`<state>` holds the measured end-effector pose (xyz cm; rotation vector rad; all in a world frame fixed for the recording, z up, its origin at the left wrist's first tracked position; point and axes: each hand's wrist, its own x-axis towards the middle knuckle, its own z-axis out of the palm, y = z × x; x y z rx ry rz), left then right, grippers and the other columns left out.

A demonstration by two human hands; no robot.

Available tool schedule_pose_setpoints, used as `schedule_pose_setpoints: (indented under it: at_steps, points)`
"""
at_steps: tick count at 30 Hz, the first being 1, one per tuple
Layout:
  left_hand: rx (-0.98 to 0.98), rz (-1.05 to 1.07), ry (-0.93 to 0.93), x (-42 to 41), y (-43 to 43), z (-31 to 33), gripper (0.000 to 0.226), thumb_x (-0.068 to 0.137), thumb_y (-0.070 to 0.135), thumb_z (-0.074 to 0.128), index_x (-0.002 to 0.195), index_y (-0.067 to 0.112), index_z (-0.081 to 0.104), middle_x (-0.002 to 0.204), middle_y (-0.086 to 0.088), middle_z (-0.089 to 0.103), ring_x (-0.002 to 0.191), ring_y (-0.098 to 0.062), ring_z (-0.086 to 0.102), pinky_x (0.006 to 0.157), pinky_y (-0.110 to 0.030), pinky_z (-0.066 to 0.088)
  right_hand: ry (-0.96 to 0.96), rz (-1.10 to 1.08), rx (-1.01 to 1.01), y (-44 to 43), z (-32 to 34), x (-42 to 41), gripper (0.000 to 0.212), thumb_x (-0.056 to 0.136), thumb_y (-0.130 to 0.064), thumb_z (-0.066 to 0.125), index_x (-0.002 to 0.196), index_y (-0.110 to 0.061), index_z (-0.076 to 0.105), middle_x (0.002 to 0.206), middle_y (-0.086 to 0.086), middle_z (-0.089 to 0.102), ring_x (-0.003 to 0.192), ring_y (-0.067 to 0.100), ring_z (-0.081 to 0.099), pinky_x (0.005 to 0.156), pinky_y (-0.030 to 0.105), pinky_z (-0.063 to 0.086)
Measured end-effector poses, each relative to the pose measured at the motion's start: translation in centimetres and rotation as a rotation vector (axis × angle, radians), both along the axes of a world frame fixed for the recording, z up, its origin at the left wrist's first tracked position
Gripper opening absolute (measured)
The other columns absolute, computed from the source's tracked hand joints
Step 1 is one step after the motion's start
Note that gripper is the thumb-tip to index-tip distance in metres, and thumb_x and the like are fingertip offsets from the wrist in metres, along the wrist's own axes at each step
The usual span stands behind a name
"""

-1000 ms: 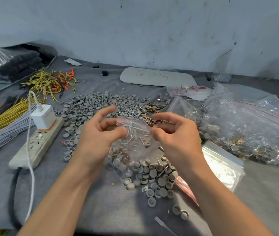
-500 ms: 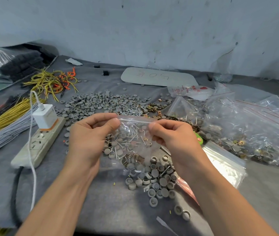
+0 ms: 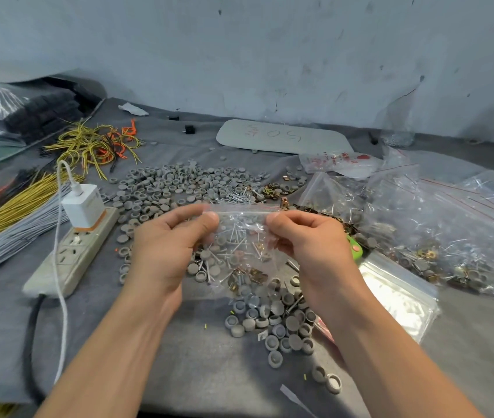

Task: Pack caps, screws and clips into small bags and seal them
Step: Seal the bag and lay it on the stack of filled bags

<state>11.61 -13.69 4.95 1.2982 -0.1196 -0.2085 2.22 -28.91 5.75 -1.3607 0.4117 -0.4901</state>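
A grey cloth-covered table point(image 3: 209, 372) runs back to a scuffed pale wall. Held in the air above its middle is the small clear plastic zip bag point(image 3: 241, 248) with a red line along its mouth. A second ago its top was bunched between loosely spread fingers. Now the mouth is drawn straight and flat: the left grip point(image 3: 167, 245) pinches one end of the zip strip between thumb and forefinger, and the right grip point(image 3: 309, 245) pinches the other. I judge that filling is done and sealing is in hand, though whether any of the strip is pressed closed is too fine to tell.

The bag hangs slack, with thin silver screws scattered through its upper part and brassy clips sagging at the bottom. Just under it lies a loose heap of round grey plastic caps point(image 3: 272, 324). Near on the right is a stack of empty clear bags point(image 3: 396, 297), and beyond that are crumpled filled bags point(image 3: 438, 230).
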Motion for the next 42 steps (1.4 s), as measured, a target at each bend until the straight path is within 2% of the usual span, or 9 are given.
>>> schedule_pose_setpoints:
  at_steps: [4, 8, 14, 18, 21, 29, 34, 38, 42]
  points:
    - [0.033, 0.008, 0.001, 0.0, 0.5, -0.1, 0.017, 0.058, 0.017, 0.082, 0.074, 0.012, 0.078, 0.075, -0.009, 0.078, 0.059, -0.012, 0.073, 0.055, -0.016, 0.055, 0.024, 0.007, -0.042, -0.3, -0.2, 0.0, 0.016, 0.086, -0.004, 0.079, 0.072, -0.01, 0.082, 0.07, 0.011, 0.073, 0.063, 0.015, 0.063, 0.06, 0.018, 0.052]
    - [0.042, 0.025, -0.021, -0.1, 0.5, 0.1, 0.005, 0.061, 0.015, 0.083, 0.064, 0.017, 0.08, 0.07, -0.007, 0.077, 0.056, -0.012, 0.07, 0.054, -0.017, 0.054, 0.024, 0.008, 0.027, -0.4, -0.2, 0.1, 0.02, 0.087, -0.001, 0.077, 0.069, -0.009, 0.081, 0.07, 0.012, 0.071, 0.064, 0.018, 0.061, 0.062, 0.022, 0.055]
    - [0.025, 0.009, -0.023, -0.3, 0.1, -0.1, 0.015, 0.071, 0.008, 0.082, 0.062, 0.02, 0.08, 0.066, -0.001, 0.075, 0.057, -0.007, 0.067, 0.056, -0.015, 0.053, 0.019, 0.01, 0.113, -0.3, 0.0, 0.4, 0.033, 0.088, 0.003, 0.073, 0.061, -0.015, 0.079, 0.067, 0.006, 0.07, 0.057, 0.011, 0.06, 0.057, 0.019, 0.053]
    - [0.018, -0.056, 0.006, -0.1, 0.2, -0.3, 0.004, 0.066, 0.013, 0.083, 0.066, 0.016, 0.08, 0.07, -0.004, 0.075, 0.06, -0.008, 0.069, 0.058, -0.015, 0.054, 0.049, 0.035, 0.07, -0.4, -0.1, 0.4, 0.027, 0.089, -0.002, 0.074, 0.066, -0.015, 0.078, 0.069, 0.007, 0.069, 0.059, 0.012, 0.057, 0.055, 0.017, 0.05]
    - [0.057, -0.138, -0.042, -0.4, 0.2, -0.4, 0.023, 0.058, 0.019, 0.083, 0.08, 0.011, 0.08, 0.075, -0.004, 0.076, 0.063, -0.007, 0.069, 0.06, -0.014, 0.052, 0.078, 0.047, 0.018, -0.3, -0.3, 0.5, 0.016, 0.089, -0.006, 0.076, 0.075, -0.012, 0.078, 0.07, 0.007, 0.07, 0.059, 0.01, 0.057, 0.055, 0.015, 0.047]
    - [0.118, -0.152, -0.068, -1.1, -0.8, -0.6, 0.006, 0.081, 0.011, 0.081, 0.087, 0.009, 0.08, 0.072, -0.002, 0.076, 0.058, -0.002, 0.065, 0.053, -0.01, 0.047, 0.057, 0.06, 0.067, 0.0, -0.4, 0.7, 0.018, 0.085, -0.002, 0.078, 0.071, -0.013, 0.076, 0.07, 0.005, 0.072, 0.06, 0.01, 0.066, 0.057, 0.018, 0.053]
    - [0.139, -0.119, -0.049, -1.0, -1.1, -0.8, 0.006, 0.083, 0.013, 0.081, 0.087, 0.009, 0.08, 0.076, -0.01, 0.077, 0.067, -0.014, 0.071, 0.064, -0.023, 0.054, 0.056, 0.07, 0.015, 0.4, -0.4, 0.7, 0.023, 0.084, -0.004, 0.08, 0.065, -0.016, 0.076, 0.068, 0.006, 0.071, 0.064, 0.012, 0.067, 0.074, 0.033, 0.051]
    - [0.133, -0.092, -0.063, -1.3, -1.4, -0.6, 0.005, 0.082, 0.009, 0.081, 0.078, 0.011, 0.08, 0.07, -0.008, 0.075, 0.055, -0.008, 0.066, 0.052, -0.016, 0.049, 0.054, 0.055, 0.028, 0.6, -0.4, 0.7, 0.032, 0.085, -0.001, 0.078, 0.058, -0.019, 0.075, 0.064, 0.008, 0.069, 0.065, 0.014, 0.066, 0.089, 0.047, 0.052]
    - [0.111, -0.104, -0.074, -1.3, -1.3, -0.6, 0.001, 0.082, 0.008, 0.08, 0.081, 0.009, 0.08, 0.069, -0.007, 0.075, 0.055, -0.008, 0.066, 0.05, -0.016, 0.049, 0.016, 0.036, -0.017, 0.6, -0.6, 0.9, 0.024, 0.086, 0.0, 0.077, 0.067, -0.015, 0.075, 0.068, 0.006, 0.07, 0.065, 0.014, 0.065, 0.071, 0.029, 0.056]
